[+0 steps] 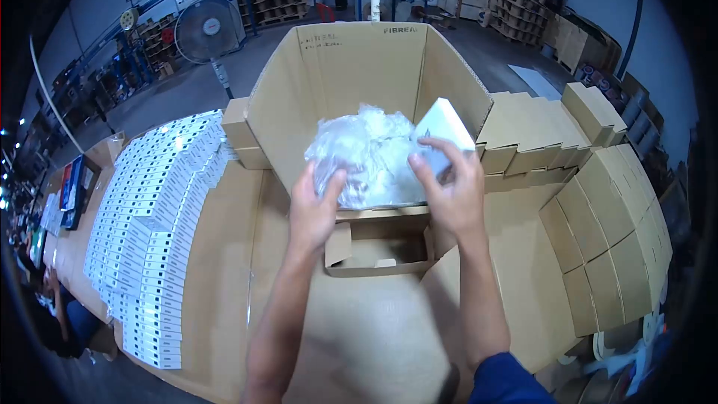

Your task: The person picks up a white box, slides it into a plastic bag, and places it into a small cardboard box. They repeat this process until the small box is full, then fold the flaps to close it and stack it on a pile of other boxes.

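Clear plastic bags (pixel 366 150) lie in a crumpled heap inside a large, tall-sided cardboard carton (pixel 359 67). At the heap's left edge is my left hand (pixel 314 206), its thumb and fingers apart against the plastic. A tilted white box (pixel 447 123) stands at the heap's right side, and my right hand (pixel 455 191) grips it, thumb and forefinger showing in front of it. Some of the right hand's other fingers are hidden. Below both hands sits a small brown cardboard box (pixel 381 263), open at the top, with its flaps folded out.
Rows of stacked white boxes (pixel 161 217) cover the left of the cardboard-topped table (pixel 217 269). Brown boxes (pixel 609 236) are stacked at the right. A standing fan (pixel 209 30) is behind, left. Another person (pixel 63 314) is at the far left edge.
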Motion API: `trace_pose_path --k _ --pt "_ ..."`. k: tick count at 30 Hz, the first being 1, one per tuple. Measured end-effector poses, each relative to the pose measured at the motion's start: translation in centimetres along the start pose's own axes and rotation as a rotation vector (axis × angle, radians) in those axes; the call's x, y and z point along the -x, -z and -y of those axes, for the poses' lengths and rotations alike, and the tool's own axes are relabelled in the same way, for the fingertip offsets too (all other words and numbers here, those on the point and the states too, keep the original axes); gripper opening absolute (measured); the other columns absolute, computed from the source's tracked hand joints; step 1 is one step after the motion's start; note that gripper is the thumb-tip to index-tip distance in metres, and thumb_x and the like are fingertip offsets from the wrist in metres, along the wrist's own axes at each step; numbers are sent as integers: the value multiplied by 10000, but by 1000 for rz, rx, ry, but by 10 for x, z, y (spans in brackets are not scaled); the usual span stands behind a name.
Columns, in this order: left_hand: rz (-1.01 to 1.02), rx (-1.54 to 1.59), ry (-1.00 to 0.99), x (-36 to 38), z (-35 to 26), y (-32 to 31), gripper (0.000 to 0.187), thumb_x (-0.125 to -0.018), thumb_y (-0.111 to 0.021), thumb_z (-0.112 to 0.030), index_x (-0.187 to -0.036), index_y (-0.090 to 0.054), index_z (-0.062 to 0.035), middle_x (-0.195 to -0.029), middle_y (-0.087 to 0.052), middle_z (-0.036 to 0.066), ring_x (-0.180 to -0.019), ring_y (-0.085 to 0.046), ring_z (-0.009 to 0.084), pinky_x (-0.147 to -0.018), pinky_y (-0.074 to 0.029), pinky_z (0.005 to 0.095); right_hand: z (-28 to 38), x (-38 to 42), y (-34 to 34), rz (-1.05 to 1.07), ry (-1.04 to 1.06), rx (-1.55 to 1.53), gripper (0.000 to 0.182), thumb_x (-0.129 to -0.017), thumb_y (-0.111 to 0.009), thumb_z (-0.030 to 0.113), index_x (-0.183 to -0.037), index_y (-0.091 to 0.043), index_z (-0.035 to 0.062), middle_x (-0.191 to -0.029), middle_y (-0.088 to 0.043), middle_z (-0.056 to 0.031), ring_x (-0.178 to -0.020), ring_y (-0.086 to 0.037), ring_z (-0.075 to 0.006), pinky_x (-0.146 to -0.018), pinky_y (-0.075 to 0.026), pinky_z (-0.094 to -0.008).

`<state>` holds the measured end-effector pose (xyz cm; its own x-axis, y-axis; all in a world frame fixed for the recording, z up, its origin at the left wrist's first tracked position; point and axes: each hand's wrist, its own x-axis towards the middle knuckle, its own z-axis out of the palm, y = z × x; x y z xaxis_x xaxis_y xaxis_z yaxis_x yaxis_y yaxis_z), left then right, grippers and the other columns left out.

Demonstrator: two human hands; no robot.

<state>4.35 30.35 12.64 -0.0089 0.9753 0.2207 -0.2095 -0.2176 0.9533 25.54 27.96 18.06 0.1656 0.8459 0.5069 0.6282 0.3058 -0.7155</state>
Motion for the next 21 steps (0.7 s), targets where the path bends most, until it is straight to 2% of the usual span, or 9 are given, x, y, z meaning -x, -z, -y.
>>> trace_pose_path --k 2,4,5,6,8,11,15,18,21 --pt "-67 277 52 42 -8 -12 325 -1020 -635 -47 -1328 -558 21 -1222 -662 94 -1080 -656 158 -936 -523 308 10 39 3 64 -12 -83 487 -803 -885 403 -1132 -757 67 -1042 -657 -184 -915 -610 -301 -817 -514 -397" --pt "-52 333 19 80 -3 -10 356 -1007 -647 -29 -1345 -542 17 -1265 -643 99 -1109 -648 165 -972 -515 318 14 71 -3 48 67 -148 593 -739 -931 441 -1158 -749 64 -1049 -651 -172 -921 -615 -299 -814 -516 -401" --pt "-46 364 4 97 -1 -10 373 -1001 -653 -20 -1353 -534 15 -1286 -633 102 -1123 -644 168 -989 -511 322 26 89 3 139 -64 -187 616 -715 -947 434 -1152 -747 48 -1059 -648 -175 -959 -633 -310 -816 -529 -411" --pt "-73 333 -8 112 -3 -11 388 -995 -662 -19 -1358 -530 17 -1283 -636 102 -1133 -640 165 -1000 -505 322 32 104 5 141 -7 -114 625 -705 -955 424 -1144 -745 32 -1058 -645 -166 -967 -634 -307 -788 -543 -399" --pt "-136 272 -28 144 -11 -13 418 -982 -681 -18 -1367 -522 19 -1276 -642 101 -1153 -632 159 -1020 -494 322 40 137 6 173 -79 -233 534 -745 -943 385 -1084 -760 15 -1036 -638 -158 -898 -626 -260 -753 -542 -368" --pt "-78 187 16 185 -4 -2 402 -942 -729 -10 -1316 -587 27 -1196 -689 84 -1095 -663 150 -977 -525 318 49 175 3 232 -271 -434 382 -835 -893 312 -1015 -774 -3 -964 -636 -119 -808 -605 -174 -722 -526 -317" --pt "-6 93 158 235 -9 5 332 -912 -746 31 -1233 -660 31 -1174 -719 81 -1066 -686 156 -951 -546 316 38 208 -1 147 -200 -493 227 -951 -783 203 -1012 -789 -15 -825 -654 -33 -716 -547 -87 -682 -480 -249" --pt "8 88 175 264 -2 10 347 -905 -766 11 -1235 -660 26 -1167 -722 81 -1069 -683 153 -957 -543 318 44 221 0 148 -378 -838 232 -959 -777 206 -1007 -788 -20 -827 -664 -17 -721 -522 -85 -689 -465 -245" --pt "-54 142 130 279 14 6 406 -904 -782 -15 -1277 -627 23 -1184 -711 85 -1088 -673 152 -970 -537 321 33 243 -2 167 -392 -763 245 -964 -775 225 -1004 -788 -16 -833 -635 8 -756 -522 -76 -700 -473 -257"
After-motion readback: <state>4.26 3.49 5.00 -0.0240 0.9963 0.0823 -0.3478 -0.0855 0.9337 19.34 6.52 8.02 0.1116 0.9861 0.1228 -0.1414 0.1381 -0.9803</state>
